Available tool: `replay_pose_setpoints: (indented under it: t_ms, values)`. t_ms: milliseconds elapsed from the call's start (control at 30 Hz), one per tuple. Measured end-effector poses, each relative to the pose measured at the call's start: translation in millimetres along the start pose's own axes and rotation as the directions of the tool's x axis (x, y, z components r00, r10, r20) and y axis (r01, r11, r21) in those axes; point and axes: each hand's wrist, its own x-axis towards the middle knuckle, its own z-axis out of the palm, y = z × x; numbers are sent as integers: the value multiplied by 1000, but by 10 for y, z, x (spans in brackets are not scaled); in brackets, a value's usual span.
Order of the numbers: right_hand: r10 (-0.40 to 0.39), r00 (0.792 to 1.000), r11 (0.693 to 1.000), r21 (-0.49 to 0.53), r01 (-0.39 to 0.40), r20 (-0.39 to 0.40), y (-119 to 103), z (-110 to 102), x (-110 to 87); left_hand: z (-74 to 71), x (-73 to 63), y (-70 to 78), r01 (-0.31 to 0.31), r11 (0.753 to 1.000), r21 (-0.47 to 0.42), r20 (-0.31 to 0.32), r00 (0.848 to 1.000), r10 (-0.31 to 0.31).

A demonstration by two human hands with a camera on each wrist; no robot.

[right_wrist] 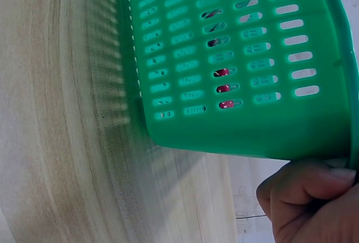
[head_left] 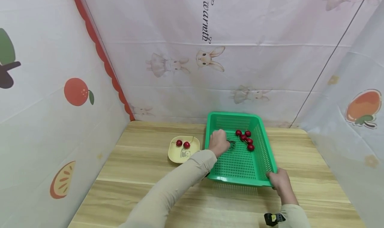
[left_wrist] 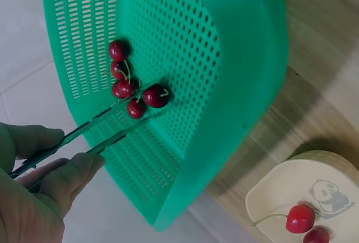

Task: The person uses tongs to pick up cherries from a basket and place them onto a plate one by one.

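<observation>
- Cherries point(head_left: 243, 138) lie bunched in the far right part of a green basket point(head_left: 237, 163); they are round, dark red and glossy, and pale stems show on some of them in the left wrist view.
- Two more cherries point(head_left: 186, 145) sit side by side in a pale yellow dish point(head_left: 177, 158), both with thin stems, near a small panda printed on its bottom.
- The dish stands on the wooden table point(head_left: 144, 174), just left of the basket.
- The basket is rectangular, with a floor full of small holes and slotted walls; red bits of fruit show through the slots in the right wrist view.
- The left hand point(head_left: 219, 143) grips a pair of slim tongs point(left_wrist: 112, 139), thumb along one arm and fingers along the other.
- The arms of the tongs stand apart, and in the left wrist view their tips lie on either side of one cherry; I cannot tell whether they touch it.
- The left forearm, in a beige sleeve point(head_left: 171, 191), slants up from below, with the hand bent over the basket's inside.
- The right hand point(head_left: 279, 181) holds the basket's near right corner, thumb over the rim and fingers curled beneath it.
- A small black device point(head_left: 271, 219) sits at the right wrist.
</observation>
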Motion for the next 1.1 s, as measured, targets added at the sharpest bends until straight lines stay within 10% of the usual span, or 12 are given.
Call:
replay_pose_setpoints:
  t_ms: [1100]
  values:
    - [-4,1000,1000,7,4,-7,40,3,22,-407,-122,-154,-135,988,-71,-48,990,132]
